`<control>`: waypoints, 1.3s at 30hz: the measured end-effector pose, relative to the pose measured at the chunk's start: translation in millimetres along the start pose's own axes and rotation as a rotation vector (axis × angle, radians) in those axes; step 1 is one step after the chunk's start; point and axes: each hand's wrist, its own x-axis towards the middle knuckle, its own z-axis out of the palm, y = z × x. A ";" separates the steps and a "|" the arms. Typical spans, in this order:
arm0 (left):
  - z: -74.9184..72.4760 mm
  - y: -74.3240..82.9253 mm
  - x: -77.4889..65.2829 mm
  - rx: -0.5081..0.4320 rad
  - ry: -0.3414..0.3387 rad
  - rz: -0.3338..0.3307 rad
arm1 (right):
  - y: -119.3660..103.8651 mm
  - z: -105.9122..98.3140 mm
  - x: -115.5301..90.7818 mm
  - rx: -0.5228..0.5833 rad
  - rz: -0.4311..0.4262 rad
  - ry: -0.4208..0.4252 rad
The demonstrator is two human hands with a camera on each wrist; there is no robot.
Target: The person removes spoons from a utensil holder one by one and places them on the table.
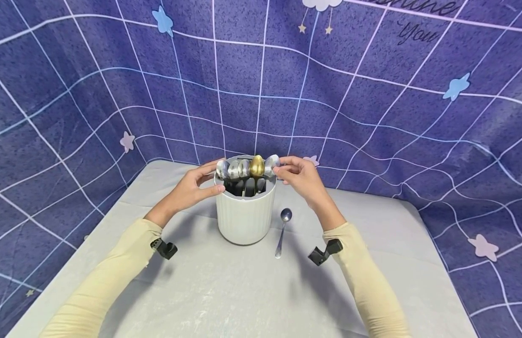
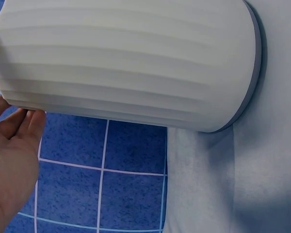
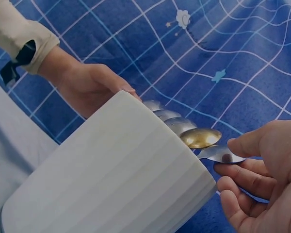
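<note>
A white ribbed utensil holder [image 1: 245, 220] stands upright on the table. Several spoons stick out of its top in a row, bowls up, one of them a gold spoon [image 1: 257, 166]. My left hand [image 1: 189, 188] grips the holder's left side near the rim, thumb in front and fingers behind. At the right end of the row, my right hand [image 1: 300, 180] pinches the bowl of a silver spoon [image 3: 222, 154] between thumb and fingers; its handle goes down into the holder. Dark shapes [image 1: 250, 187] show inside below the bowls.
Another silver spoon [image 1: 283, 232] lies on the grey tablecloth [image 1: 227, 291] to the right of the holder, bowl away from me. A purple-blue curtain [image 1: 244, 94] with grid lines and stars hangs behind the table and along its sides.
</note>
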 end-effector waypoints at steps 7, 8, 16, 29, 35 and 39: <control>-0.1 0.7 0.5 0.003 -0.001 0.001 | 2.8 0.4 2.8 -0.015 -0.020 0.000; 0.0 0.8 0.6 0.003 -0.002 0.001 | 3.1 0.3 3.0 -0.017 -0.024 -0.001; 0.8 2.5 0.8 0.005 -0.004 0.006 | 3.5 -1.1 3.2 -0.024 -0.033 -0.017; 1.0 2.5 0.6 0.016 -0.001 0.000 | 1.5 -3.7 3.6 0.014 -0.043 -0.024; 0.8 1.2 0.2 0.019 -0.001 0.000 | -3.1 -6.1 4.3 0.025 -0.043 -0.018; 0.1 0.6 -0.1 0.018 -0.003 0.004 | -7.5 -8.0 5.0 0.006 -0.055 -0.023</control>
